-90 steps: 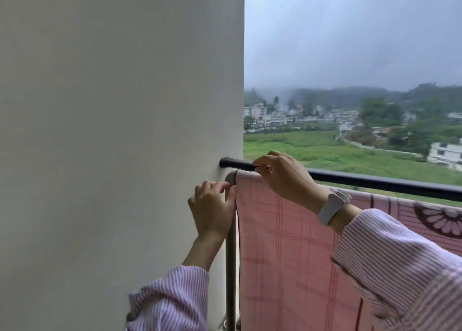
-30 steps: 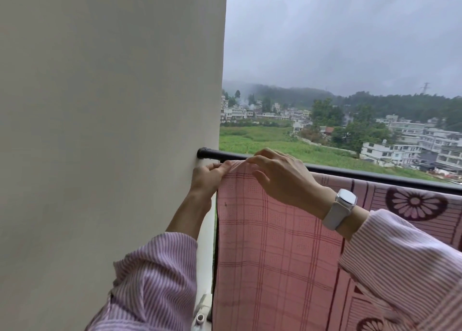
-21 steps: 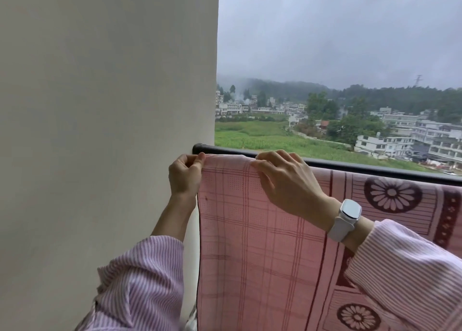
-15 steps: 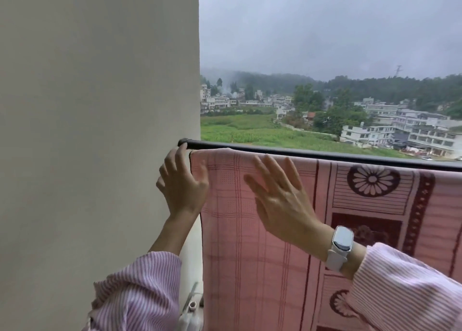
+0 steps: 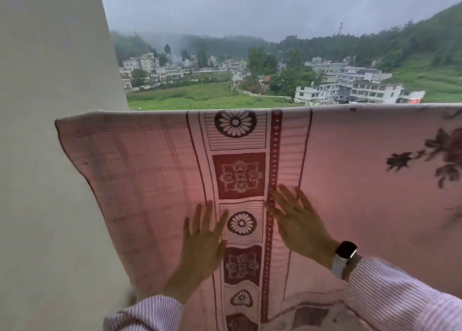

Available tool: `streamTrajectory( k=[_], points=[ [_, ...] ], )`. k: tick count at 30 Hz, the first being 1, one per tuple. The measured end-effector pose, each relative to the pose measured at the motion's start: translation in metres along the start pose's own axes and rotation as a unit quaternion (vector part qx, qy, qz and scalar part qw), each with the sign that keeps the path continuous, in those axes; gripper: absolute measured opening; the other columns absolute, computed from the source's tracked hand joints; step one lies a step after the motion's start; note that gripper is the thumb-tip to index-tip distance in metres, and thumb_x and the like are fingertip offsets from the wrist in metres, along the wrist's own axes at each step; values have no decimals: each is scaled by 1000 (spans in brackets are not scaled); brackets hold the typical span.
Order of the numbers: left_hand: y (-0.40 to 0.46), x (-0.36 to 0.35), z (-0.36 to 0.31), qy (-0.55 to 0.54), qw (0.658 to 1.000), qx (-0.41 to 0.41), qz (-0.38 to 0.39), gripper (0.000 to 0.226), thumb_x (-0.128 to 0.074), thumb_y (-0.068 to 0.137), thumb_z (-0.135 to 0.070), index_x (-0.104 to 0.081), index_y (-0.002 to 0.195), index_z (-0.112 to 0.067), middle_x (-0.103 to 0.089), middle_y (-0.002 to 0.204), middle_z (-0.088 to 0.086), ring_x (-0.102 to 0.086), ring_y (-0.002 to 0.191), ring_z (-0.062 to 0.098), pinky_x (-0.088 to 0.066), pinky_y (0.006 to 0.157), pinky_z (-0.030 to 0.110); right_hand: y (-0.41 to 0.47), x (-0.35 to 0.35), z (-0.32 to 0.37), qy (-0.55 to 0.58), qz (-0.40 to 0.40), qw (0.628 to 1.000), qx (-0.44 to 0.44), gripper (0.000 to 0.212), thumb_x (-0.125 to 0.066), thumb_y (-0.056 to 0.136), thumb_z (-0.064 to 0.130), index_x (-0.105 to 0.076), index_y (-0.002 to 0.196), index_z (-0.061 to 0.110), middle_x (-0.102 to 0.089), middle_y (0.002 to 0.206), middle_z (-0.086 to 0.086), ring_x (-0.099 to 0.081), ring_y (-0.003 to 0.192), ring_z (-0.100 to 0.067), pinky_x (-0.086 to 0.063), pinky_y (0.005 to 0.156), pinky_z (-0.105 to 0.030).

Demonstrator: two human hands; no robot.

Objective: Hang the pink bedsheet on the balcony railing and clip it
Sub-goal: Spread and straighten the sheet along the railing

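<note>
Draped over the balcony railing, which is hidden beneath its fold, the pink bedsheet (image 5: 350, 170) is seen hanging flat, its long axis running along the rail away from the wall (image 5: 50, 155) and its patterned border dropping straight down. Against that border both palms are laid, fingers straight and spread, nothing gripped: the left hand (image 5: 202, 245) nearer the wall, the right hand (image 5: 297, 220) just beyond the border strip. The top fold lies above both hands. No clip is seen; clipping is judged still to be done up there.

Left hand (image 5: 202, 245) and right hand (image 5: 298, 224) are flat, fingers spread.
</note>
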State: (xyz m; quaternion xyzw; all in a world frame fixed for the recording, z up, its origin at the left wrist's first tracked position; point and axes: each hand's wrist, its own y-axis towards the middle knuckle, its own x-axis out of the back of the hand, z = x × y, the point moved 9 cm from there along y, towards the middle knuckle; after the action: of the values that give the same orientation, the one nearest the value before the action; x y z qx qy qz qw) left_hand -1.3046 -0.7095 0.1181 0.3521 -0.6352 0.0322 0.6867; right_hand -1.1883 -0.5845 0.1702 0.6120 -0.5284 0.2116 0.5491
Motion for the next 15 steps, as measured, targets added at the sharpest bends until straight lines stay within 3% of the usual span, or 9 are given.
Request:
streamTrajectory(
  k=[3, 5, 7, 9, 12, 15],
  points=[
    [12, -30, -107, -12, 996, -71, 48, 71, -57, 83, -33, -19, 143, -31, -8, 153, 10, -6, 139, 39, -8, 106, 59, -72, -27, -57, 7, 56, 998, -32, 55, -73, 64, 28, -60, 117, 24, -51, 134, -8, -43, 127, -29, -38, 99, -56],
    [27, -38, -179, -11, 994, -96, 42, 67, -55, 84, -34, -21, 142, -31, -11, 153, 9, -4, 139, 37, -8, 107, 60, -118, -34, -114, 10, 81, 993, -85, 54, -70, 67, 30, -59, 119, 25, -51, 135, -8, -43, 127, -30, -37, 98, -58],
    [42, -48, -251, -30, 992, -114, 41, 65, -45, 90, -35, -8, 144, -33, 6, 154, 4, 10, 140, 32, 0, 110, 57, -166, -38, -177, 17, 98, 985, -138, 54, -62, 76, 32, -50, 128, 25, -41, 142, -9, -34, 132, -31, -30, 101, -60],
    [56, -61, -324, -44, 988, -139, 48, 64, -39, 92, -36, -2, 143, -34, 15, 152, 2, 16, 139, 30, 5, 110, 55, -219, -43, -243, 25, 118, 974, -192, 54, -48, 86, 34, -33, 138, 28, -19, 152, -6, -15, 140, -32, -14, 108, -60],
    [68, -77, -440, -62, 975, -207, 62, 64, -38, 92, -38, -1, 144, -34, 13, 154, 3, 16, 140, 30, 6, 110, 55, -304, -44, -330, 20, 145, 957, -248, 55, -33, 92, 37, -12, 143, 31, 1, 155, -4, 4, 142, -27, 1, 111, -54],
    [78, -89, -555, -81, 958, -265, 80, 64, -38, 92, -39, -1, 144, -33, 8, 155, 4, 13, 141, 30, 6, 110, 56, -381, -33, -407, 11, 159, 934, -319, 55, -30, 93, 37, -7, 143, 31, 4, 155, -2, 7, 142, -24, 2, 112, -52]
  ],
)
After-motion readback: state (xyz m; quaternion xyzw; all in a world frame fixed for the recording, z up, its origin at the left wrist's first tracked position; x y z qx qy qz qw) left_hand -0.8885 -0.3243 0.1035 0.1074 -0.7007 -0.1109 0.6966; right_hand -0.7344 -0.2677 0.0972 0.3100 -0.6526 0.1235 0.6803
